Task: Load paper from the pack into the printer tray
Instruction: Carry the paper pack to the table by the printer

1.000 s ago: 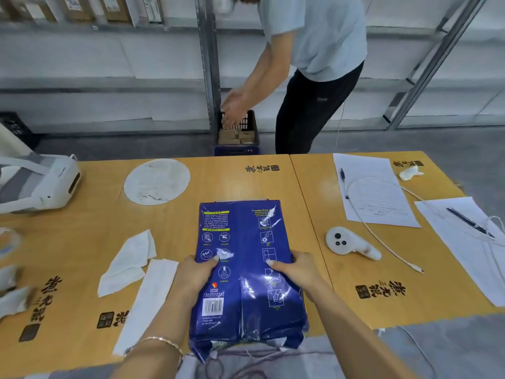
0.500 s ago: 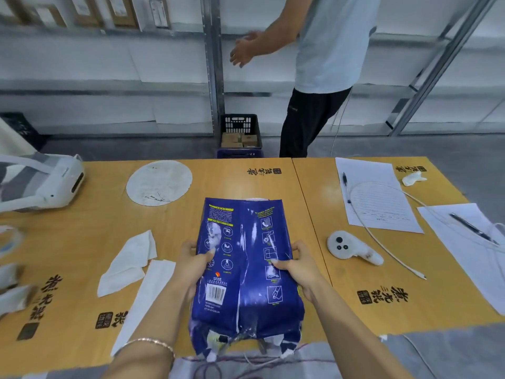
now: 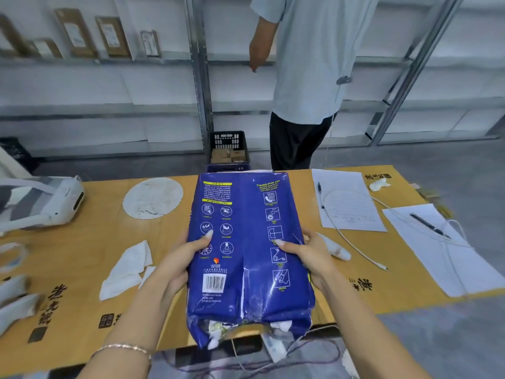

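A blue pack of paper [image 3: 247, 250] is held between both hands above the near edge of the wooden table [image 3: 90, 242], its printed back face with barcode tilted toward the camera. The left hand [image 3: 181, 258] grips the pack's left edge, thumb across the blue wrapper; the right hand [image 3: 308, 254] clasps the right edge the same way. The torn lower end of the wrapper hangs open nearest the wearer. A white controller [image 3: 334, 247] lies just beyond the right hand.
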`<state>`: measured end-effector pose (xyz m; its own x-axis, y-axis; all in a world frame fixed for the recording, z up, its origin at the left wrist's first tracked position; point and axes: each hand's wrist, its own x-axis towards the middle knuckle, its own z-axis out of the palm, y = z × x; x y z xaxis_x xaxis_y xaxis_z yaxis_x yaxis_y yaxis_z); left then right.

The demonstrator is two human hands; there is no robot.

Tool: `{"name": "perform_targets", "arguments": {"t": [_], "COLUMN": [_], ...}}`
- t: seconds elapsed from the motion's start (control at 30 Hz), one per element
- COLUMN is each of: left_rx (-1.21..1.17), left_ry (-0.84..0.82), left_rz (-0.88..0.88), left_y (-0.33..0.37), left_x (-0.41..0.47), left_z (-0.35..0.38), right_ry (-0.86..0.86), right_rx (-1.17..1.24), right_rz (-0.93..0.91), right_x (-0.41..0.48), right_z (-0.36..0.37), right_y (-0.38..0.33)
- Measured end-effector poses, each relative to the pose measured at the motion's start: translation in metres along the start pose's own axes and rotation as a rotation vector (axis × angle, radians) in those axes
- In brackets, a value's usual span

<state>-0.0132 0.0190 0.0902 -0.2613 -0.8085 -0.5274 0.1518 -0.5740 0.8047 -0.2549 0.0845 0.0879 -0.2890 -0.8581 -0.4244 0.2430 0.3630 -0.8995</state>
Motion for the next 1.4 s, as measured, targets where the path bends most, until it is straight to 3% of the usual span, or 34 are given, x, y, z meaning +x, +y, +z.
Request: {"name": "perform_targets", "arguments": {"t": [0.33, 0.73, 0.87, 1.03, 1.4], "left_rx": [0.115, 0.229, 0.225, 0.196, 0.515], "left_ry": [-0.188, -0.565, -0.687, -0.81, -1.097], "left_rz": [0.121, 0.089, 0.02, -0.209, -0.317], "left_y": [0.036, 0.054, 0.035, -0.006, -0.127], "left_x": [-0.047, -0.117, -0.149, -0.205, -0.376], "left_z": [0.04, 0.103, 0.131, 0.168, 0.201], "right_ry": [0.069, 0.445, 0.582, 0.776, 1.281], "right_rx": [0.073, 0.189, 0.23, 0.345, 0.456], "right_rz": [-0.099, -0.292, -0.318, -0.347, -0.343], "right_x": [-0.09, -0.246, -0.313, -0.402, -0.626], "right_z": [-0.031, -0.048, -0.058, -0.072, -0.064], "right_y": [-0.036, -0.05, -0.042, -0.014, 0.099]}}
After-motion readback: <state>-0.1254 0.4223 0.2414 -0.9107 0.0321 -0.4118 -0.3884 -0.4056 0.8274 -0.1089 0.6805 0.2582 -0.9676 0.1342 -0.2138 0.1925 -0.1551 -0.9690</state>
